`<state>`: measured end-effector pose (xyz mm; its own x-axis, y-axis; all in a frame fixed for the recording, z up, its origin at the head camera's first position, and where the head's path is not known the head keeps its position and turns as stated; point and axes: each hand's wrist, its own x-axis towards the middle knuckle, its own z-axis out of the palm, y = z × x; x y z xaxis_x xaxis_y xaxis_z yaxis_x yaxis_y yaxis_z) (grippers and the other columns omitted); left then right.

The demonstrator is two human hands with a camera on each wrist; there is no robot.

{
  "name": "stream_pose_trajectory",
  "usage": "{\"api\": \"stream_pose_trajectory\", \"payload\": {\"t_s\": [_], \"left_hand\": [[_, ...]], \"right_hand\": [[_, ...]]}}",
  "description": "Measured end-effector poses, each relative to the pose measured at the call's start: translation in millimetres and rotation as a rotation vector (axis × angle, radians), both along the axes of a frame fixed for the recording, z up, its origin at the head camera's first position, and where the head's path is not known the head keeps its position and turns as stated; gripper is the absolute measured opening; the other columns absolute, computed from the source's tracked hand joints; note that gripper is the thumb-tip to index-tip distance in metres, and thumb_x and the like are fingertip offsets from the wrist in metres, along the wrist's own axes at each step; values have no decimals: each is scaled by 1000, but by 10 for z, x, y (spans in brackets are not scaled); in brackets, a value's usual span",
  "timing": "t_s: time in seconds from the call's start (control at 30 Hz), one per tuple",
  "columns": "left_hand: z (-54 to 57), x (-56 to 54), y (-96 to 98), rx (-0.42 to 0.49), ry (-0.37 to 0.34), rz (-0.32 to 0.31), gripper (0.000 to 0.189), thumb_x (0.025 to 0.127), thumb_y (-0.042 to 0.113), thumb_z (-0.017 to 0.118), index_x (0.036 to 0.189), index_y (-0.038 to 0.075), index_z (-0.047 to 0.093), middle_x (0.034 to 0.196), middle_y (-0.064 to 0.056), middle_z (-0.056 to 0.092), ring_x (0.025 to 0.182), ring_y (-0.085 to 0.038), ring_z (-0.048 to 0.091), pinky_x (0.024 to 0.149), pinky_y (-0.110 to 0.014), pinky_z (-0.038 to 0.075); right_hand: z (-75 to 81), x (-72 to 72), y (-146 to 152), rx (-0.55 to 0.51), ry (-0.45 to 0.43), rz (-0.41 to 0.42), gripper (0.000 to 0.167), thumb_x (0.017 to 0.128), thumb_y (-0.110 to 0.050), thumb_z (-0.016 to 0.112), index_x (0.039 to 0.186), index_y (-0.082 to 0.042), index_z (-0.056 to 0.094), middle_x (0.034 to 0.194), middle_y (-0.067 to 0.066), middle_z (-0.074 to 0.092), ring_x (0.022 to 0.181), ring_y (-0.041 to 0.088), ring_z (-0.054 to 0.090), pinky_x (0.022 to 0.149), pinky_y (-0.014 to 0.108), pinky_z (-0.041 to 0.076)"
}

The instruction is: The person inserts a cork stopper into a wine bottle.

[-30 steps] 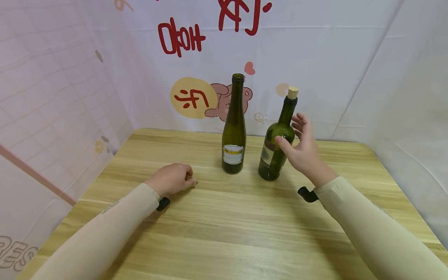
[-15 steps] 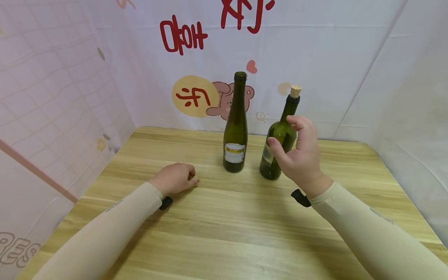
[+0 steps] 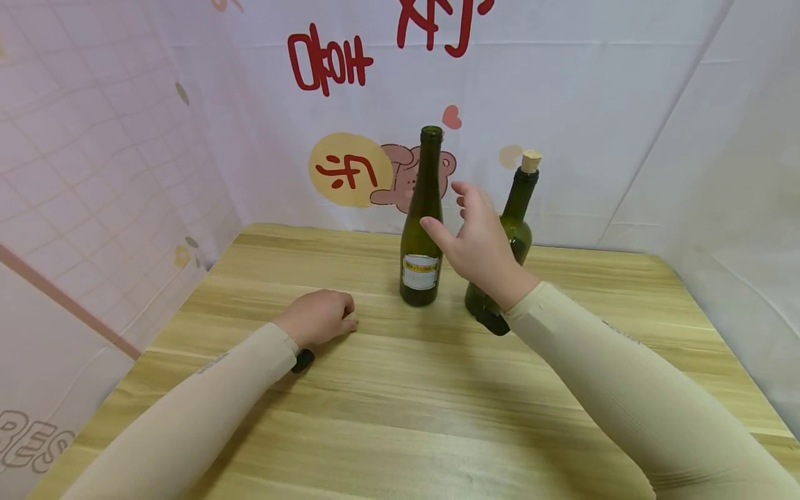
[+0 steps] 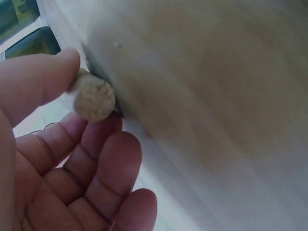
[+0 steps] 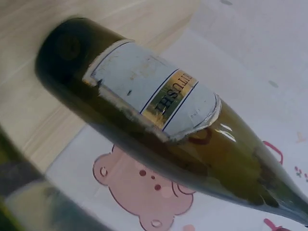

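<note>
Low over the left part of the table, my left hand point(image 3: 317, 318) pinches a loose cork point(image 4: 95, 98) between thumb and fingers; the left wrist view shows its round, speckled end. A tall green wine bottle point(image 3: 417, 243) with a pale label stands upright, its mouth uncovered. My right hand point(image 3: 480, 243) is beside its shoulder, fingers apart and nothing in its grasp; contact with the glass cannot be made out. Behind that hand stands a second green bottle point(image 3: 517, 232), partly hidden by the palm and wrist, with a cork stopper point(image 3: 531, 161) sticking up from its neck.
Both bottles stand toward the back of a wood-grain table point(image 3: 387, 417). A printed cloth backdrop point(image 3: 550, 83) rises close behind the table's rear edge, with another cloth side point(image 3: 81, 160) at the left.
My right hand has left the corked bottle, moving left in front of it to the tall uncorked bottle. The left hand stays nearly where it was. Both bottles stand in place.
</note>
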<state>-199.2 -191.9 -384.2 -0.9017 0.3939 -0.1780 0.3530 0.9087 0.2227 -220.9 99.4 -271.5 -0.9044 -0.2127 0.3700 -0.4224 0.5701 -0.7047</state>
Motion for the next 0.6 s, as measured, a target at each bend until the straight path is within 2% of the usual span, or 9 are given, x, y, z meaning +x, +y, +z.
{"api": "stream_pose_trajectory", "payload": {"t_s": [0.13,0.23,0.47,0.6], "left_hand": [[1,0,23,3,-4,3,18,100,32,71,93,16,67,84,4,65,72,-14,55,71,-33,47],[-1,0,31,2,3,5,17,100,31,72,93,16,68,86,5,66,73,-13,56,71,-33,48],[-2,1,29,10,13,10,16,100,31,71,94,16,69,86,4,67,73,-13,57,72,-34,50],[16,9,20,23,24,15,16,101,30,71,94,16,69,85,5,67,71,-13,56,71,-34,49]], "right_hand": [[7,-137,-92,-12,-104,-15,84,100,-46,69,164,-8,28,167,13,34,151,33,40,122,52,39],[0,-215,-142,-21,-141,-6,83,100,-46,69,163,-9,30,166,12,37,151,32,41,121,54,40],[-63,-297,-212,-44,-209,17,73,102,-41,69,159,-10,36,154,12,53,137,29,59,110,54,52],[-88,-299,-236,-41,-228,13,71,102,-39,69,159,-11,36,151,12,55,134,29,61,110,54,52]]}}
